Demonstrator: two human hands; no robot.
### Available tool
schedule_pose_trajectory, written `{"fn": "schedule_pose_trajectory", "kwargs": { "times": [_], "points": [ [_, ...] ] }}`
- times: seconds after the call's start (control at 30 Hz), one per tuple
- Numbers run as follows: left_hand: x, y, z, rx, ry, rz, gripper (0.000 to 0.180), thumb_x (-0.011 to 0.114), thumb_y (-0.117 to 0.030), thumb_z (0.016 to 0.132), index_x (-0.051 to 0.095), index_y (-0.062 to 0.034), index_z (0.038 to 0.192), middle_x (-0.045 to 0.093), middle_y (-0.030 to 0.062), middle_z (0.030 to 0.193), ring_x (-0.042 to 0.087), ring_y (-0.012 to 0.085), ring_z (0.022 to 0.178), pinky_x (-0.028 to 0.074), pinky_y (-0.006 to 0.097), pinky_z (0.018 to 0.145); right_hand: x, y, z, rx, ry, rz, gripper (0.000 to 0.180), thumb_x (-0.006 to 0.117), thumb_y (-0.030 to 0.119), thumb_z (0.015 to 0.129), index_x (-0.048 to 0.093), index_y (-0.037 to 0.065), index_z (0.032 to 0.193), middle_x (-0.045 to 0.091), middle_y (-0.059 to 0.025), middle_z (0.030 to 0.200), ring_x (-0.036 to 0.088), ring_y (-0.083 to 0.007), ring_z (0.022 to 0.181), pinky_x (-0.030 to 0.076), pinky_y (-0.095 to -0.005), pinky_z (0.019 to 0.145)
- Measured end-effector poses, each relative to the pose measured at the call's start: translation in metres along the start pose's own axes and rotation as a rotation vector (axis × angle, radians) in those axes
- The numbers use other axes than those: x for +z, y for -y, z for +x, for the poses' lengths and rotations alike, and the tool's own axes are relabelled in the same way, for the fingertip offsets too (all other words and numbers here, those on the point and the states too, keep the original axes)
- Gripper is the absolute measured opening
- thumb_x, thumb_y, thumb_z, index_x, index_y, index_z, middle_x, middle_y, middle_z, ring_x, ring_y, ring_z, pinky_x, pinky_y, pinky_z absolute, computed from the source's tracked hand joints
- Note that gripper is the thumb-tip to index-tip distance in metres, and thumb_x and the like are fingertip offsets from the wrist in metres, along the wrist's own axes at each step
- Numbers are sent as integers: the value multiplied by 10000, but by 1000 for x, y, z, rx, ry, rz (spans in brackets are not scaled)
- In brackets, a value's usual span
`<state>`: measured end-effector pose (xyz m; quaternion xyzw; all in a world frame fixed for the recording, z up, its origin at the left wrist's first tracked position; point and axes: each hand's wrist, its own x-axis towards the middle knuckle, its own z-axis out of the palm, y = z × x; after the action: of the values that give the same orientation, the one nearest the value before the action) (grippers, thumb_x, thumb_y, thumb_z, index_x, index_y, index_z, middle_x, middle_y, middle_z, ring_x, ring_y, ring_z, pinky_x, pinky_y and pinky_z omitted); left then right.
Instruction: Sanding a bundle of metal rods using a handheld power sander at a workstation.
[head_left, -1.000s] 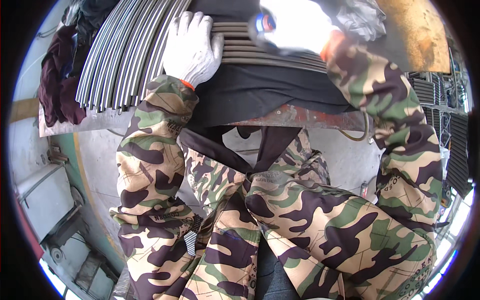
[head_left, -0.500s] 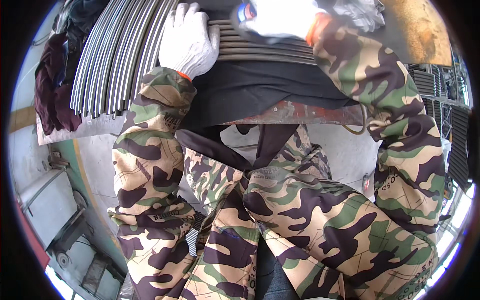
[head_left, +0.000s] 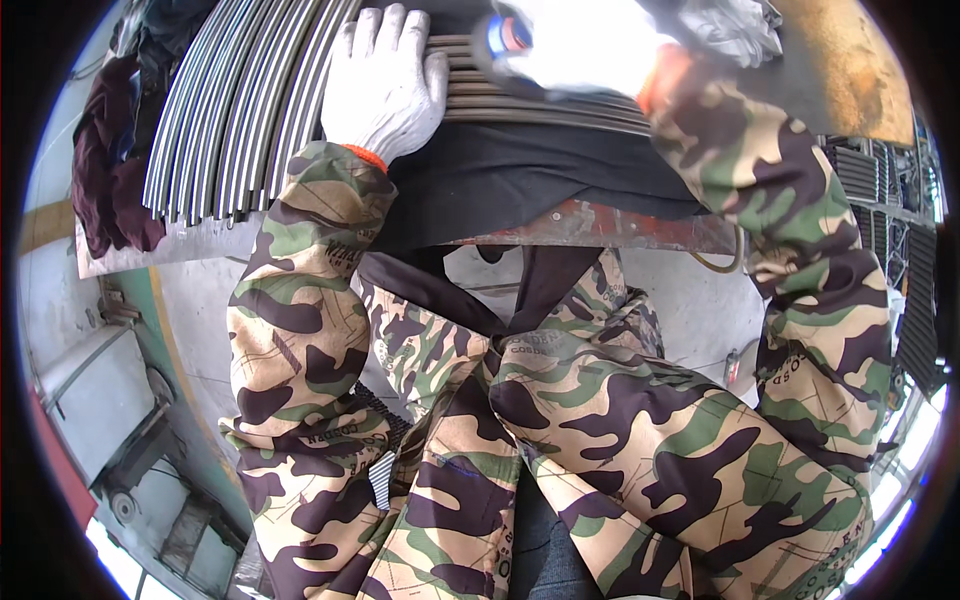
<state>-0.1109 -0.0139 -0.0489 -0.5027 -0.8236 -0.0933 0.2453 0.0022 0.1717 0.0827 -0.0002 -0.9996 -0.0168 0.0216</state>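
The far tabletop is crowded. A fan of long grey metal strips [head_left: 235, 110] fills its left half, and the white-gloved left hand [head_left: 385, 85] lies flat where they meet a stack of dark ribbed bars [head_left: 530, 100]. The right hand [head_left: 585, 45], gloved and blurred, sits on the far right part of that stack. A black cloth [head_left: 520, 185] drapes the near edge. Left of the strips, dark red fabric [head_left: 105, 180] blocks the corner. A narrow strip of bare pale tabletop [head_left: 160, 240] lies at the near left.

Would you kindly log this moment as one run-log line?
left hand: gloved, flat on grey metal rods | right hand: gloved, blurred, over rods | black cloth: below rods
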Motion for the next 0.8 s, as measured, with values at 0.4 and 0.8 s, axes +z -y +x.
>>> {"fn": "schedule_pose_trajectory", "kwargs": {
  "times": [0.4, 0.8],
  "points": [
    [0, -1, -9, -49, -26, -23, 463, 575, -275, 1011, 610, -15, 1393, 598, 228, 1436, 526, 410, 1349, 357, 523, 1184, 11, -8, 2, 58, 15, -12, 431, 748, 399, 857, 665, 68, 1120, 667, -204, 1105, 683, -402, 1036, 571, -503, 880],
    [4, -1, -5, -63, 6, -13, 456, 566, -291, 1013, 618, -15, 1373, 614, 217, 1414, 547, 409, 1321, 384, 514, 1164, 7, 0, 1, 90, 42, 18, 431, 757, 381, 837, 659, 71, 1120, 665, -211, 1109, 684, -412, 1029, 573, -505, 872]
  ]
}}
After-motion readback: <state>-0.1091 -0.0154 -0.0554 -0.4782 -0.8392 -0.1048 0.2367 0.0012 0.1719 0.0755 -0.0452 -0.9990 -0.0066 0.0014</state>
